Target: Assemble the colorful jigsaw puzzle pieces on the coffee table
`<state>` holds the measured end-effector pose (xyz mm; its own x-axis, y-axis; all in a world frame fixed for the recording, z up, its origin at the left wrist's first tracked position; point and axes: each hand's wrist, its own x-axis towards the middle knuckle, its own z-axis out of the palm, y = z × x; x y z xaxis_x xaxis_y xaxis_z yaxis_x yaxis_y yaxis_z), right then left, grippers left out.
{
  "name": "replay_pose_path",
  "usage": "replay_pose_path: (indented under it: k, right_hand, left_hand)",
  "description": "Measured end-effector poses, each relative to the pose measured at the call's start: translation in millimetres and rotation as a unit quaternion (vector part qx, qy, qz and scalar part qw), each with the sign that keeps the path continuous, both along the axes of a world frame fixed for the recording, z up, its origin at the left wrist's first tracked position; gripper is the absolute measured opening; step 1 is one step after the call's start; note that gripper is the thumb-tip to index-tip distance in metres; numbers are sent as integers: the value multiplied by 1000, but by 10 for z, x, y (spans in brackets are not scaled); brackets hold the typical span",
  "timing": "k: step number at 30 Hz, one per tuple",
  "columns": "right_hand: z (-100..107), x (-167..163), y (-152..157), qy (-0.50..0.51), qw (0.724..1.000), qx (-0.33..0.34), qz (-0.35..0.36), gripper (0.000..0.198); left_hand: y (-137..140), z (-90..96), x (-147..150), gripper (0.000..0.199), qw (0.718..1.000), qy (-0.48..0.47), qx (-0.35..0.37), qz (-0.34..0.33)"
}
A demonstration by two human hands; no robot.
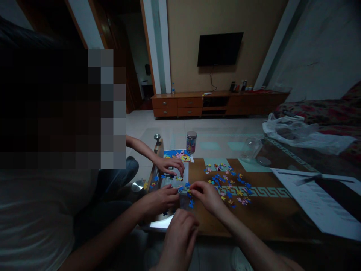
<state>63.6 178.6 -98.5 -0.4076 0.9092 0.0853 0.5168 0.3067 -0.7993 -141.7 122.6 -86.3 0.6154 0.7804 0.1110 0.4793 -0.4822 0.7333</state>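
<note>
My right hand (207,195) reaches over the brown table (270,218), its fingertips pinched on a small blue puzzle piece (189,185) at the edge of a partly built puzzle (184,174). Curled shut, my left hand (180,231) rests at the table's near edge and holds nothing that I can see. Loose blue, pink and yellow puzzle pieces (228,184) lie scattered just right of my right hand. A seated person on my left has one hand (169,165) on the puzzle's far side and the other hand (160,199) on its near side, close to mine.
A colourful reference picture (177,154) and a small tin can (191,142) sit behind the puzzle. A glass jar (251,148) lies on its side by its lid (263,161). Printed paper (318,195) covers the right side, a plastic bag (296,131) beyond it.
</note>
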Motion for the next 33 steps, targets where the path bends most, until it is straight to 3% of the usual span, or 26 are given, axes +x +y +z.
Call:
replay_pose_path:
  k: [2,4,9,16,21,24,29,33]
  right_hand:
    - [-28,-68,0,-18,1000,9,5,13]
    - [-38,-116,-12,-46,999,20,1,14]
    - [-3,-124,-62,-110,993,32,13,17]
    - [40,-43,-89,-101,994,18,32,18]
    - [84,-18,-59,-138,990,36,-1,20]
    - [102,-18,-73,-158,986,52,-2,21]
    - [95,-80,-138,-178,980,81,18,15]
    - [107,-129,-166,-213,972,93,21,11]
  left_hand:
    - [148,-53,-132,23,986,105,115,-66]
    - [201,-138,-182,25,952,194,210,-114]
    - [147,-287,-177,26,893,284,324,-131]
    - [157,-210,-86,21,914,227,315,-117]
    - [306,-151,32,13,888,281,331,-149]
    - [407,-204,69,17,887,296,324,-141]
    - [461,-325,146,22,915,233,307,-118]
    - [432,-316,156,20,926,189,308,-109]
